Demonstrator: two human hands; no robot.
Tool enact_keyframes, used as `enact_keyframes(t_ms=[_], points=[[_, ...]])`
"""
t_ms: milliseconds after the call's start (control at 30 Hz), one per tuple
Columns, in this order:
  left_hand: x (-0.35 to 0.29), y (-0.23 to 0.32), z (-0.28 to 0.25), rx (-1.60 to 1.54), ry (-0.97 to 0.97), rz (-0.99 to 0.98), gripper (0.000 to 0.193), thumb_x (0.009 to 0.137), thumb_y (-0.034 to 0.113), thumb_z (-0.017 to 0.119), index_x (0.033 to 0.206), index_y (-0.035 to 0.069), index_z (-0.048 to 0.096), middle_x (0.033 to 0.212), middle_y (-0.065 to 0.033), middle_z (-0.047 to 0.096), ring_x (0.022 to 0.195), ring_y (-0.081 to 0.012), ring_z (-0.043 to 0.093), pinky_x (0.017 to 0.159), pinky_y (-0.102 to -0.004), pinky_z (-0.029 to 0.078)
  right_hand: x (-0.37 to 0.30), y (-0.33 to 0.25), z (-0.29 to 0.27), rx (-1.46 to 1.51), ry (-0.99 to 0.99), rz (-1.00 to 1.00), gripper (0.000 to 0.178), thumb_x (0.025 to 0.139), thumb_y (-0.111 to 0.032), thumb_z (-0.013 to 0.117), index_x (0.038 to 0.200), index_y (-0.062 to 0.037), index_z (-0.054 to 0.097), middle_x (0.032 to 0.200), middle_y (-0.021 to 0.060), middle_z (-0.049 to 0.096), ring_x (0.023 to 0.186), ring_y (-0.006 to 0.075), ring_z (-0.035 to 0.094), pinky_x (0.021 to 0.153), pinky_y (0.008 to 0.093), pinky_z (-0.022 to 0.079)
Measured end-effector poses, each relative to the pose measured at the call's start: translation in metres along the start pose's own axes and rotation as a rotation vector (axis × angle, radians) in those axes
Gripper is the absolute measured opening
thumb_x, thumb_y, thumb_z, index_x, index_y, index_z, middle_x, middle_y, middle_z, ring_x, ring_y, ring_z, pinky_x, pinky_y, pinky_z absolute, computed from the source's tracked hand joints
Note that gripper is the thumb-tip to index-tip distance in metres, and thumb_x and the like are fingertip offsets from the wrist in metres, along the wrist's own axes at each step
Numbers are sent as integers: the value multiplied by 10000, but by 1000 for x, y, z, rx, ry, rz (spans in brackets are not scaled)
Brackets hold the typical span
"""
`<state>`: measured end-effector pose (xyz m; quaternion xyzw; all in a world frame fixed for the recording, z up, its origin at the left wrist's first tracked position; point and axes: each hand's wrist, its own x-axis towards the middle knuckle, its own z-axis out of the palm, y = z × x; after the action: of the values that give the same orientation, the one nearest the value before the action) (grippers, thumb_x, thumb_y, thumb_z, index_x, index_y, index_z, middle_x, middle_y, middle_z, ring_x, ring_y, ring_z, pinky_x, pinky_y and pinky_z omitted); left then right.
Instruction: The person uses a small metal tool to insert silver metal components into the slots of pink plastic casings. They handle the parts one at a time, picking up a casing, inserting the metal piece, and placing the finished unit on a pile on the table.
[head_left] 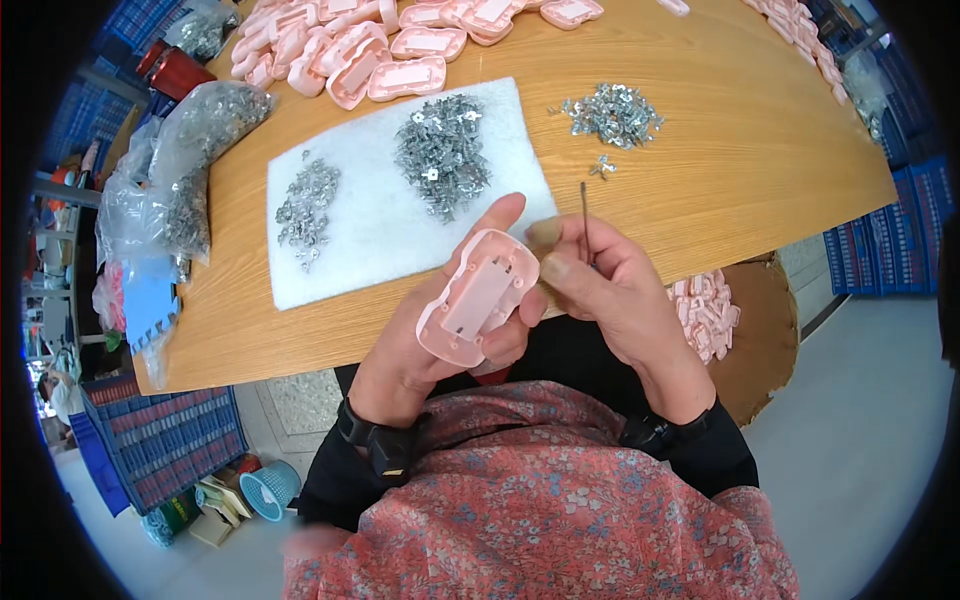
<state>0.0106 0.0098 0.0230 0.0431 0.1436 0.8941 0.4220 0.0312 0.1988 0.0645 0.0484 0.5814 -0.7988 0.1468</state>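
Note:
A pink plastic housing (478, 300) with a raised rectangular compartment lies tilted across my left hand (400, 335), whose fingers wrap round its edges. Small metal pieces show at the compartment's ends. My right hand (632, 305) is closed beside the housing's upper right edge, thumb and forefinger close together in tan finger covers. A thin dark metal rod (585, 212) sticks up out of its fingers; the rest of that tool is hidden in the hand. Whether the fingertips also pinch a small part cannot be made out.
A white foam mat (360, 245) on the wooden table (720, 130) carries two heaps of small metal pieces. Another metal heap (615, 115) lies right of it. Pink housings (405, 78) pile up at the back. Bagged metal parts (215, 120) stand left; a box of pink parts (765, 330) sits below right.

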Motion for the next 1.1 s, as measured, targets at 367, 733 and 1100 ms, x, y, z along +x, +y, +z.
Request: enact_keyframes(t_ms=[367,733,1100], points=[[10,17,44,688,444,-16,429,999,298,535,1292,-15,553,997,-83,676,828,-134,658,714,-264,545,1,2,-28,-179,24,-18,188,902,-185,725,852,-31,631,756,-81,533,723,5,455,633,182,392],[9,3,39,1151,531,122,210,942,108,589,1107,-18,621,888,-32,675,733,-62,609,642,-221,506,-20,12,-25,-451,238,-316,80,986,-114,561,1020,-43,574,796,39,570,706,123,550,651,265,444],[14,-7,25,1141,583,240,171,906,96,611,1039,-9,631,864,-44,685,744,-69,599,661,-245,507,-31,12,-17,-1352,349,-757,245,758,-42,702,994,-101,674,771,62,605,692,260,611,589,376,496]])
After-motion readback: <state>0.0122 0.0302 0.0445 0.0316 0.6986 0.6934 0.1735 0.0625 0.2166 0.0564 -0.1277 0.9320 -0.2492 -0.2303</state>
